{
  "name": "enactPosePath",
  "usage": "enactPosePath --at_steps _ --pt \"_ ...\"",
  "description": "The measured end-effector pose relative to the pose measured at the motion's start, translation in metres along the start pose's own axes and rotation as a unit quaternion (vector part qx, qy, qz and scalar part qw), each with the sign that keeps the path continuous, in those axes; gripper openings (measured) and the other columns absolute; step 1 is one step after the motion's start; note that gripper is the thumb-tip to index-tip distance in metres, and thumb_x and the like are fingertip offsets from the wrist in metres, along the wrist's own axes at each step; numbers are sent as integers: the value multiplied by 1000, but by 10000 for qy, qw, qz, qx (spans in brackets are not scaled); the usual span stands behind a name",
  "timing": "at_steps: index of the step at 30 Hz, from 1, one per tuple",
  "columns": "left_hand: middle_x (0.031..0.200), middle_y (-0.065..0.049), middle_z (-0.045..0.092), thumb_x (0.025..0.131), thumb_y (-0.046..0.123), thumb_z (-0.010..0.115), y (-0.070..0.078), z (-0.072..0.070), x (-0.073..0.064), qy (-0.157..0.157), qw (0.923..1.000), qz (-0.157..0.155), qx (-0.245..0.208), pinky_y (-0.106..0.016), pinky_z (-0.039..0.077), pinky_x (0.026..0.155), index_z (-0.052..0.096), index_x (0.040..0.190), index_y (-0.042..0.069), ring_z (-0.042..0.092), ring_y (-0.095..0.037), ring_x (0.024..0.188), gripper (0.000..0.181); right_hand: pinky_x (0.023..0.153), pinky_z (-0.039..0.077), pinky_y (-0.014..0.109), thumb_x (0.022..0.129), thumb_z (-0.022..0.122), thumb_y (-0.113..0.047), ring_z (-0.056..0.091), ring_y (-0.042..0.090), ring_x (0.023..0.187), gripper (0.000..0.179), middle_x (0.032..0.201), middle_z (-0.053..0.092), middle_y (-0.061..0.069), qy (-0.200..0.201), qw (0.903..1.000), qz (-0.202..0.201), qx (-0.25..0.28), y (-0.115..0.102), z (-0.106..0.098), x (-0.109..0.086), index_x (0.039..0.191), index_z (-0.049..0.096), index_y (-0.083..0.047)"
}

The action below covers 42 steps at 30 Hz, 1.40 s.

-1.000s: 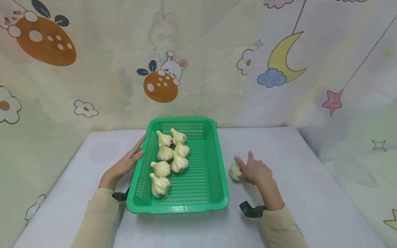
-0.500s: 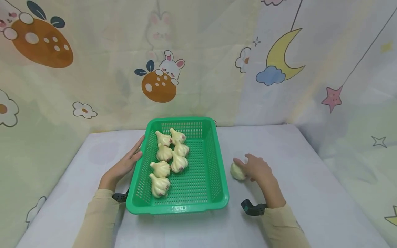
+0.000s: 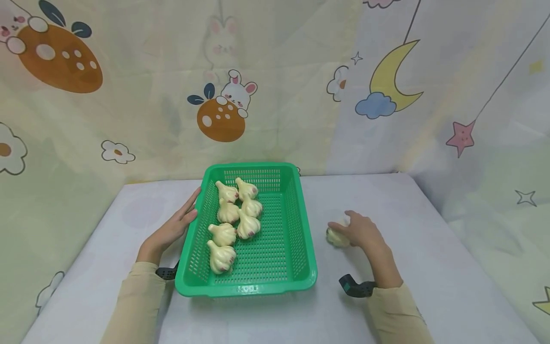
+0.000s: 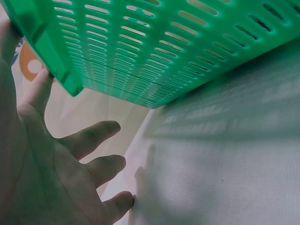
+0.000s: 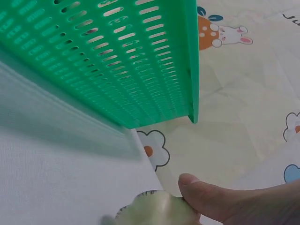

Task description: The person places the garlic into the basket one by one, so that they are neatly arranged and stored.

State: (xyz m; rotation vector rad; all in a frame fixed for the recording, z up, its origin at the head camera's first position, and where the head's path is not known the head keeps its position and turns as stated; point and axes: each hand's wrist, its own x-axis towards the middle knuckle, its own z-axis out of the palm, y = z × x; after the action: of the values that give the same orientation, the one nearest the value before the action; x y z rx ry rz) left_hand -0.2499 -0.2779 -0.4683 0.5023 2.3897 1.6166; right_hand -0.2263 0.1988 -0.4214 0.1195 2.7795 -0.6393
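A green plastic basket (image 3: pixel 283 239) stands on the table with several pale garlic bulbs (image 3: pixel 223 235) along its left half. At its left rim is my left hand (image 3: pixel 168 232). In the left wrist view, the thumb side of that hand (image 4: pixel 51 164) touches the rim while the other fingers stay extended and apart below it. To the right of the basket, my right hand (image 3: pixel 363 232) holds a single garlic bulb (image 3: pixel 336 238) low at the tabletop, thumb on its near side. The right wrist view shows the thumb (image 5: pixel 206 197) against this garlic bulb (image 5: pixel 157 208); the other fingers are hidden.
A white cloth covers the table (image 3: pixel 240 317). Behind it hangs a printed fabric backdrop (image 3: pixel 292 95) close to the table's far edge. Each wrist carries a dark camera mount, such as the right mount (image 3: pixel 356 287).
My right hand and the garlic bulb under it have shifted slightly right, and the bulb has turned. Thumb and fingers have come round it. My left hand and the basket stay put.
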Motion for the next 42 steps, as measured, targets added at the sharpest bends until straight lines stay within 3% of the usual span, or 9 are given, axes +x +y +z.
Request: enactPosePath --at_steps 6,14,25,31,38,42 --pt "161 -5 1 104 32 30 0 0 0 -3 10000 -6 -34 -70 9 108 0 151 41 6 -40 146 57 69 51 37 88 59 -51 62 32 94 80 121 58 30 138 9998 -151 -5 4 1 4 138 39 8" --pt "161 -5 -2 104 31 31 3 3 1 -5 10000 37 -26 -71 9 107 0 152 39 4 -42 145 57 65 46 34 89 60 -45 53 26 83 68 107 62 24 196 9991 -371 -91 12 -1 6 126 51 11" --pt "161 0 -3 103 34 32 1 2 2 61 10000 -31 -6 -71 8 108 1 151 42 1 -38 146 57 65 44 31 85 68 -37 51 25 86 71 107 59 22 327 9977 -545 253 24 6 16 136 45 5" --pt "161 -1 -3 103 35 31 2 1 1 -4 10000 -22 -42 -71 9 107 0 151 43 3 -39 146 57 63 39 28 85 69 -36 47 24 85 72 103 55 18 611 9944 -775 377 35 12 26 138 43 4" --pt "161 -2 -3 104 35 30 4 2 0 -16 10000 -42 -55 -72 10 107 0 151 43 4 -41 146 57 66 42 30 82 73 -33 50 28 91 70 122 52 26 954 9898 -1005 343 42 14 32 137 48 3" --pt "161 -2 -4 103 36 31 3 1 1 -2 10000 -29 -36 -72 10 106 0 151 43 3 -41 146 57 78 50 41 83 73 -30 56 37 102 71 126 52 28 1036 9871 -1144 431 44 14 34 139 45 1"
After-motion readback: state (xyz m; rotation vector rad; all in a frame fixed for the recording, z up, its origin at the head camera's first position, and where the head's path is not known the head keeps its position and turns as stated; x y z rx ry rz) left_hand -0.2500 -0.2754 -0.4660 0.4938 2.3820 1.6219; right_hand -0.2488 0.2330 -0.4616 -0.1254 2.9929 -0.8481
